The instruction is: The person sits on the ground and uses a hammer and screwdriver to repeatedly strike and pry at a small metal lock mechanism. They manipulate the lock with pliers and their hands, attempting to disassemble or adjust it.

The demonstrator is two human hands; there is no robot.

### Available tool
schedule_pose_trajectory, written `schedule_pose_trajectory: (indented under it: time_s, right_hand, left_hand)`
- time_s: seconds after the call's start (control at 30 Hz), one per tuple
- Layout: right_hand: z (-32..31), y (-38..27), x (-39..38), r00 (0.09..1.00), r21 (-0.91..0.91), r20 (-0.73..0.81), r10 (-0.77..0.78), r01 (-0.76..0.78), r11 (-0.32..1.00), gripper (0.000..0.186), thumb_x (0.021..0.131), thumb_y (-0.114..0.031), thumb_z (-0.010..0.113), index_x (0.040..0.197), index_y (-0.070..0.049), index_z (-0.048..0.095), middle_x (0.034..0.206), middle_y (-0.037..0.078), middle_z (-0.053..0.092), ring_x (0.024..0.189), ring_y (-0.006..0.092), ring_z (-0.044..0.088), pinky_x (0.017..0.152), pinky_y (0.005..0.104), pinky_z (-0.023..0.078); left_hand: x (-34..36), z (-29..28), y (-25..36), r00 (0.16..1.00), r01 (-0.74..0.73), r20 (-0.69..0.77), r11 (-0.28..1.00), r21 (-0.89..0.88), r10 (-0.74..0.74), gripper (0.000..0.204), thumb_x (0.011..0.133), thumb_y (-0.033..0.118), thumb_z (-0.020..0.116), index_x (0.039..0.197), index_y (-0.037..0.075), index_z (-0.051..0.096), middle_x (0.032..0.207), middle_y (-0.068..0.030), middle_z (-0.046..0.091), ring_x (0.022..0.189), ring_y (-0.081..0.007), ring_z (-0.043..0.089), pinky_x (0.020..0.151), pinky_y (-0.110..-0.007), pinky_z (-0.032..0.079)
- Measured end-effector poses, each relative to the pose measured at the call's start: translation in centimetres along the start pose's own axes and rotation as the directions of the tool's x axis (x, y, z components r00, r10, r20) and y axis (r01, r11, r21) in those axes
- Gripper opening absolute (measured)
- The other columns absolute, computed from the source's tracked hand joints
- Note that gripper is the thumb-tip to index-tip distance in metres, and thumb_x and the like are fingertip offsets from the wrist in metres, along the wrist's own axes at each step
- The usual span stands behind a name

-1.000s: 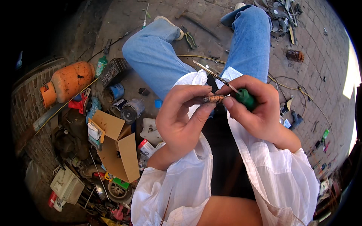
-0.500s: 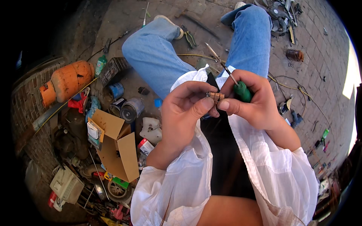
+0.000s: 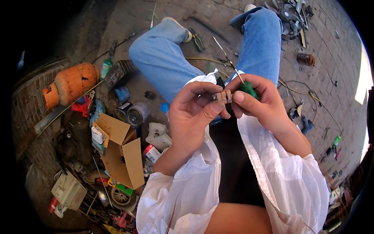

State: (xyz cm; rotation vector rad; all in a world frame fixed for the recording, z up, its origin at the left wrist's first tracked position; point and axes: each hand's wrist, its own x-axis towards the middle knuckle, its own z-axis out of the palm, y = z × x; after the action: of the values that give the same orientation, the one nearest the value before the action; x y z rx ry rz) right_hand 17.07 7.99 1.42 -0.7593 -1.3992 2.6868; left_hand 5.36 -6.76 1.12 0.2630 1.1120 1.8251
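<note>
Between the thumb and fingers of my left hand (image 3: 191, 111) is a small copper-brown segmented cylinder (image 3: 223, 96) with dark grooves. It sits at the centre, above my lap. My right hand (image 3: 265, 102) is closed round the green handle of a screwdriver (image 3: 248, 89). The shaft points up and left, away from me, and its tip is clear of the cylinder. The right thumb and fingertips are right beside the cylinder's right end; whether they touch it I cannot tell.
Pliers (image 3: 197, 41) lie by my left foot. On the left are an orange gas cylinder (image 3: 76, 84), paint cans (image 3: 137, 114), an open cardboard box (image 3: 120, 156) and piled scrap. A rusty coil (image 3: 306, 59), a yellowish cable (image 3: 317, 98) and a fan part (image 3: 289, 17) lie on the right.
The cylinder has turned a little, showing more of its grooved side. My right thumb has drawn slightly back from it, and the screwdriver has shifted slightly in my right hand.
</note>
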Motion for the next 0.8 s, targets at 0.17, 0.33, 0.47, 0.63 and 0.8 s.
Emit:
schedule_pose_trajectory:
  time_s: [0.17,0.33,0.47,0.63,0.8]
  right_hand:
    - [0.4,0.1,-0.4,0.982,-0.206,-0.148,-0.116,0.084,0.975,0.026,0.099,-0.016,0.055,0.119,-0.001,0.048,0.084,0.006,0.064,0.078,0.0101,0.060,0.068,0.0253,0.047]
    - [0.1,0.3,-0.6,0.939,-0.478,-0.146,-0.310,0.208,0.853,0.024,0.090,-0.007,0.065,0.111,-0.001,0.054,0.090,0.008,0.067,0.083,0.0116,0.064,0.073,0.0261,0.049]
    - [-0.4,-0.1,-0.8,0.953,-0.499,-0.158,-0.260,0.150,0.854,0.022,0.088,-0.004,0.066,0.108,-0.001,0.056,0.091,0.008,0.067,0.084,0.0108,0.064,0.073,0.0257,0.049]
    - [-0.4,-0.2,-0.4,0.942,-0.489,-0.180,-0.285,0.165,0.856,0.028,0.086,-0.003,0.069,0.111,-0.002,0.056,0.082,0.004,0.062,0.076,0.0083,0.058,0.068,0.0229,0.045]
    - [0.0,-0.6,0.7,0.937,-0.464,-0.141,-0.321,0.224,0.857,0.047,0.080,-0.004,0.075,0.122,-0.003,0.054,0.076,-0.001,0.053,0.068,0.0065,0.047,0.063,0.0207,0.039]
  left_hand:
    - [0.5,-0.3,-0.3,0.993,-0.068,-0.090,0.993,0.099,0.077,0.024,0.091,-0.002,0.064,0.113,-0.005,0.056,0.103,-0.0141,0.067,0.084,-0.0173,0.066,0.074,-0.030,0.057]
    - [2.0,-1.0,-0.7,0.955,-0.180,-0.198,0.964,0.197,0.219,0.022,0.091,-0.004,0.062,0.112,-0.004,0.056,0.101,-0.0131,0.066,0.082,-0.0162,0.066,0.076,-0.031,0.056]
    - [3.1,-1.7,-0.7,0.916,-0.261,-0.222,0.916,0.305,0.335,0.020,0.091,-0.005,0.061,0.111,-0.004,0.056,0.099,-0.0126,0.066,0.082,-0.0167,0.066,0.075,-0.031,0.056]
    - [3.4,-1.5,-0.1,0.917,-0.255,-0.230,0.923,0.290,0.326,0.019,0.091,-0.003,0.063,0.109,-0.004,0.056,0.097,-0.0121,0.066,0.078,-0.0162,0.066,0.072,-0.030,0.056]
    - [2.5,-0.9,0.9,0.980,-0.026,-0.198,0.998,-0.051,0.015,0.018,0.093,0.007,0.064,0.106,-0.002,0.058,0.090,-0.0086,0.065,0.072,-0.0132,0.063,0.064,-0.030,0.056]
